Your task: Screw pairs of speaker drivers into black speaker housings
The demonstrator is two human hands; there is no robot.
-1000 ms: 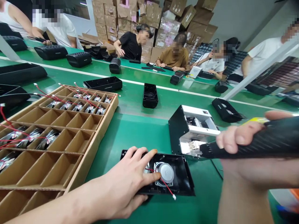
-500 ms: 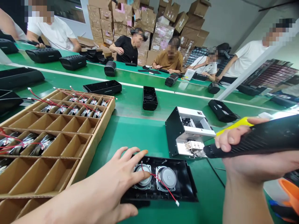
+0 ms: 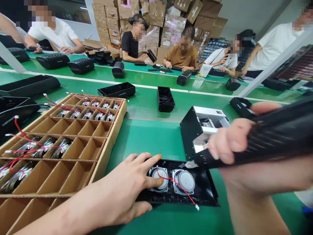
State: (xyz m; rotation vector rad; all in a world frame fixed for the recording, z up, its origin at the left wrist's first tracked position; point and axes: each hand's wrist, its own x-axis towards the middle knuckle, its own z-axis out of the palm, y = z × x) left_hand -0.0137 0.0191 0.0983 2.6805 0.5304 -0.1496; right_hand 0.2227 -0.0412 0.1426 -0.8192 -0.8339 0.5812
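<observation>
My left hand lies with fingers spread over the left end of a black speaker panel, its index and thumb around one round speaker driver. A second speaker driver sits beside it in the panel, and a red wire with a white plug runs across both. In my right hand is a black electric screwdriver, blurred by motion. Its tip is over the panel's far edge, above the second driver; whether it touches I cannot tell.
A screw feeder stands behind the panel, partly hidden by my right hand. At left is a divided cardboard box with several drivers. Black speaker housings lie on the green bench. Several people work across it.
My right hand has brought the screwdriver from the screw feeder down and left, over the panel. My left hand stays on the panel. The whole view has shifted slightly.
</observation>
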